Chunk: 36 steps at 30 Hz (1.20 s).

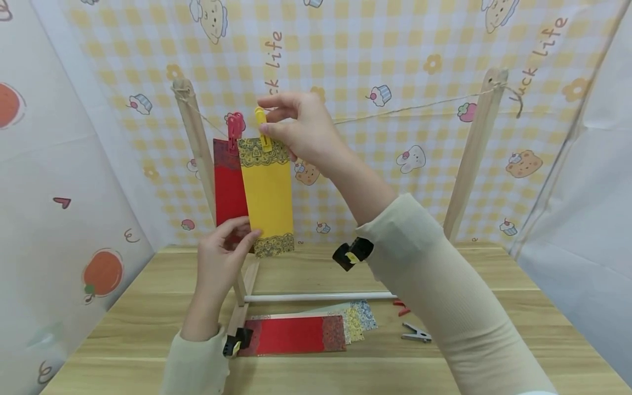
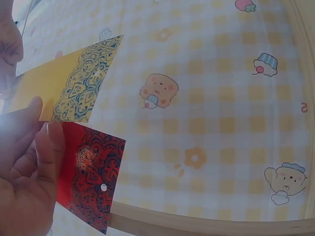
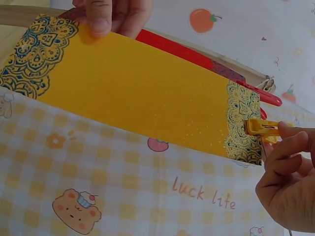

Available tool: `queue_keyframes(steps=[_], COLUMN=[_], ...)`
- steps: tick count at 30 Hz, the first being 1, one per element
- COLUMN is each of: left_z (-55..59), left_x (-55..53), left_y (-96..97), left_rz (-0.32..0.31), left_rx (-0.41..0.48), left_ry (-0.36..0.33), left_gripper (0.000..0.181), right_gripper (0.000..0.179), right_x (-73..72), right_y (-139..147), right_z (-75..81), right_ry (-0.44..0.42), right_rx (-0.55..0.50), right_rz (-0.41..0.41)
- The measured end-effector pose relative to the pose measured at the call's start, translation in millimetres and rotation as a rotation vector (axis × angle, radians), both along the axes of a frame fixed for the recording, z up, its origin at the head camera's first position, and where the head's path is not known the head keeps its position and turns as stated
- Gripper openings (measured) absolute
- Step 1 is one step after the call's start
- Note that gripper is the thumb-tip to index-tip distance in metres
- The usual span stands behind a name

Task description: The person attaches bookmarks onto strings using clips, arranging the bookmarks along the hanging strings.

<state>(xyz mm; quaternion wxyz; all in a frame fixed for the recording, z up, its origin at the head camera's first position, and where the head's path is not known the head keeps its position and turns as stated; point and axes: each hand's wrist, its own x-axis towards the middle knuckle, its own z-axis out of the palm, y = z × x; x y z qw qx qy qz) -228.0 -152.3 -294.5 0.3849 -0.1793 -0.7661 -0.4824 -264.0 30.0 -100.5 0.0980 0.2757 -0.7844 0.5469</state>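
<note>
A yellow paper card (image 1: 269, 206) with patterned bands at both ends hangs upright from the twine. My right hand (image 1: 308, 129) pinches a yellow clothespin (image 1: 265, 144) between thumb and fingers, its tip over the card's top band. Lower down, my left hand (image 1: 222, 252) pinches the card's left edge, thumb in front and fingers behind. Just behind and left hangs a red patterned card (image 1: 229, 192), its top under a red clothespin (image 1: 235, 127). In the left wrist view, the left fingers (image 2: 45, 152) overlap the red card (image 2: 74, 162).
Twine (image 1: 405, 111) runs between two wooden posts, left (image 1: 194, 131) and right (image 1: 471, 148). A white rod (image 1: 316, 297) crosses low between them. On the table (image 1: 385, 373), another red card (image 1: 291, 334) lies on several patterned cards. A grey clip (image 1: 416, 333) lies to their right.
</note>
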Motion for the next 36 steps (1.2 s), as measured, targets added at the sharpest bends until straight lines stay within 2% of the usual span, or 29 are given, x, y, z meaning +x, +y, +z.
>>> queue_keyframes(steps=[3,10,18,24,27,31,36], left_z=[1.1,1.6,-0.2,-1.1,-1.0,-0.3,-1.3], left_x=[3.0,9.5,12.7,15.2,16.4,19.1,21.7], left_y=[-0.1,-5.0,-11.0,-15.3,-17.1,-18.7,-20.8], left_rz=[0.023,0.080,0.086,0.090,0.091,0.110,0.142], left_rx=[-0.010,-0.026,-0.053,-0.049,-0.053,-0.054,-0.079], left_ry=[-0.015,0.004,0.010,0.007,0.013,-0.007,-0.041], left_gripper=[0.022,0.017,0.014,0.011,0.010,0.010,0.008], right_gripper=[0.040,0.038,0.034,0.031,0.032,0.032,0.031], right_x=[1.6,7.2,12.9,17.0,19.4,22.6,24.5], right_y=[0,6,20,34,42,54,70], right_z=[-0.3,-4.0,-13.7,-22.3,-27.8,-36.5,-52.2], right_ry=[0.005,0.027,0.064,0.111,0.109,0.098,0.124], right_rx=[-0.020,-0.079,-0.171,-0.210,-0.225,-0.201,-0.114], right_rz=[0.011,0.050,0.090,0.131,0.160,0.169,0.142])
